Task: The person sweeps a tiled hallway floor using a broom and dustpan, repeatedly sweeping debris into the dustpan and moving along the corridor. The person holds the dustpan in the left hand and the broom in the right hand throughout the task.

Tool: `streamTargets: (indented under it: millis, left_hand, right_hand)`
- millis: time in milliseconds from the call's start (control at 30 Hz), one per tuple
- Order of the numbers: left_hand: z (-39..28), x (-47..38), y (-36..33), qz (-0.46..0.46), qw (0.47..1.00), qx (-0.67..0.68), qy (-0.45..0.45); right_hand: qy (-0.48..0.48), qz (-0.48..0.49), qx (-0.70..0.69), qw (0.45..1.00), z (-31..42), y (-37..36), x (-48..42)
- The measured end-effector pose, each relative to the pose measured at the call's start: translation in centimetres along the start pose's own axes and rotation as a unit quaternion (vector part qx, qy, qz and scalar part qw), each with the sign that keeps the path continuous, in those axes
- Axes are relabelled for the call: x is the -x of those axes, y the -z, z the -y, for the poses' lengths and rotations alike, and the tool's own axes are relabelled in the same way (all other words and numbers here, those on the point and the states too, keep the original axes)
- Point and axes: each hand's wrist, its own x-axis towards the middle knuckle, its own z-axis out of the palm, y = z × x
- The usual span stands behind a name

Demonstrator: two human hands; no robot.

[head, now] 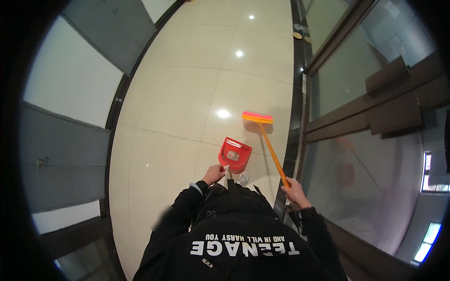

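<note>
My left hand [213,174] grips the pale handle of a red plastic dustpan [242,156], which sits in front of my feet with its mouth facing away from me. A label with writing is stuck inside the pan. My right hand [296,192] is closed around the orange handle of a broom [270,144]. The broom's head [257,117], orange with pink bristles, is farther forward and to the right of the dustpan, apart from it. Whether the bristles touch the floor I cannot tell.
Glossy beige floor tiles [168,95] run ahead, reflecting ceiling lights. Along the right stand brown-framed glass doors [351,168] above a black border strip. Small round objects [297,36] lie by that strip farther off. Grey doors [66,165] and white wall line the left. My shoe [243,178] shows below the dustpan.
</note>
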Motion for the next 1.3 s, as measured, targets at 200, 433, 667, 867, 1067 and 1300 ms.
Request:
streamTargets:
  millis: [200,433,667,867,1067,1300]
  left_hand:
    - [1.4,-0.3,-0.6,-0.054,0.998,-0.028,0.014]
    - [0.0,-2.0,-1.9,-0.011,0.999,0.011,0.037]
    - [-2.3,-4.6,0.4,0.076,0.992,0.019,0.101]
    - [-2.8,-6.6,4.6,0.018,1.0,-0.003,-0.001]
    - [0.8,-8.3,10.1,-0.03,0.999,-0.033,-0.007]
    - [4.5,-10.3,16.3,-0.096,0.995,0.025,-0.018]
  right_hand:
    - [-0.023,0.022,0.054,0.998,-0.4,-4.4,-8.9]
    - [-0.057,0.213,0.115,0.969,-6.3,-1.5,1.3]
    - [-0.105,0.178,0.082,0.975,-4.3,-0.6,4.8]
    - [-0.116,0.103,0.089,0.984,-2.1,-3.2,1.8]
    - [-0.095,0.036,0.123,0.987,0.8,-6.5,-1.9]
    - [-0.11,0.012,-0.015,0.994,6.9,-9.6,-16.8]
